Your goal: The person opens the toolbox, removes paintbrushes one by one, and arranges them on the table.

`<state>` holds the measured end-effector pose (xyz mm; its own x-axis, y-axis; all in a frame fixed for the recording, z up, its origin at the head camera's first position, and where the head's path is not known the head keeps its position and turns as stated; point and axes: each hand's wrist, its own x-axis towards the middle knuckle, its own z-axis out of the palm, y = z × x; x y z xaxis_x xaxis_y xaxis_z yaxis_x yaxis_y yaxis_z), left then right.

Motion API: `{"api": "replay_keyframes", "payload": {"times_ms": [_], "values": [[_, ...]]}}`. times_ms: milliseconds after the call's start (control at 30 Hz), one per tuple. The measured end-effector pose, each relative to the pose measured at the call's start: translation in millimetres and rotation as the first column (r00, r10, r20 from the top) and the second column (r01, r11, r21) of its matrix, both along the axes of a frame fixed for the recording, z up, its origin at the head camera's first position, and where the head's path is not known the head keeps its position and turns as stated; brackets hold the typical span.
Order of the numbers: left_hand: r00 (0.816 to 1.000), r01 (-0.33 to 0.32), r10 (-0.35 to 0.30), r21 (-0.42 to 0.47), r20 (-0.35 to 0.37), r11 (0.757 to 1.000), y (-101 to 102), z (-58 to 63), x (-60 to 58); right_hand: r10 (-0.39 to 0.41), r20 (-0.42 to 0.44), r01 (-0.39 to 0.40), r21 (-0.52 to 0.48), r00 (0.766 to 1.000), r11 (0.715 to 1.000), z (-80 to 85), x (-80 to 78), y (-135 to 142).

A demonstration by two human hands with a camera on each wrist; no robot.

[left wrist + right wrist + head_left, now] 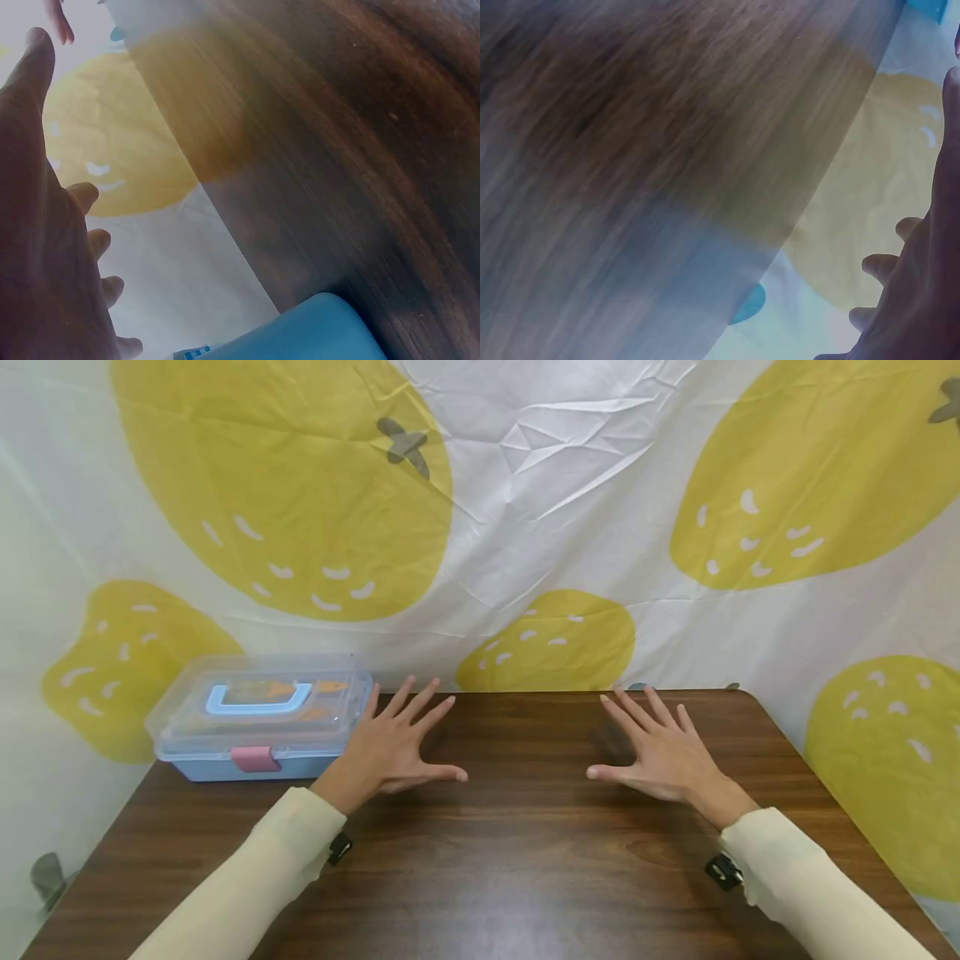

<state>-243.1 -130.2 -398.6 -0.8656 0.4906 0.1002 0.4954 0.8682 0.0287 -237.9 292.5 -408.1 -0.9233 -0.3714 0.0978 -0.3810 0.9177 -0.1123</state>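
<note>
Both hands are raised over the table with fingers spread, and neither holds anything. My left hand [386, 752] is nearest to a plastic box [217, 768] with a light blue base, a clear lid, a blue handle [258, 700] and a pink latch [255, 759]. In the head view this hand overlaps the box's right side; whether they touch I cannot tell. To the right, my right hand [667, 760] hovers with its thumb pointing inward. The left wrist view shows a blue corner of the box [307, 334] below the left hand [45, 247]. Orange shapes show dimly through the lid.
The brown wooden table [510, 860] reaches back to a white cloth [570, 527] printed with large yellow fruit shapes, which hangs behind it and at both sides. A small dark device [723, 871] sits at the right wrist, another [340, 847] at the left.
</note>
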Motion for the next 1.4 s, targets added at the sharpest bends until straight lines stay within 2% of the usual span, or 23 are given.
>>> {"api": "replay_keyframes", "payload": {"times_ms": [433,867,1200,1400], "values": [[1.0,-0.01,0.01,0.006,0.005,1.0,-3,-1.0,0.7,-0.02,0.015,0.02,0.001,1.0,1.0,-1.6,5.5,21],[0.997,-0.034,0.033,0.012,0.071,0.999,0,-1.8,2.5,-0.052,0.054,0.053,-0.01,0.997,0.999,0.9,8.6,30],[0.998,-0.02,0.019,0.023,0.056,1.0,2,-2.1,4.9,-0.009,0.026,0.01,-0.021,1.0,1.0,-1.4,8.9,21],[1.0,-0.012,0.011,0.034,0.02,0.999,2,3.0,10.5,0.018,0.005,-0.018,-0.029,1.0,0.999,-0.2,8.8,4]]}}
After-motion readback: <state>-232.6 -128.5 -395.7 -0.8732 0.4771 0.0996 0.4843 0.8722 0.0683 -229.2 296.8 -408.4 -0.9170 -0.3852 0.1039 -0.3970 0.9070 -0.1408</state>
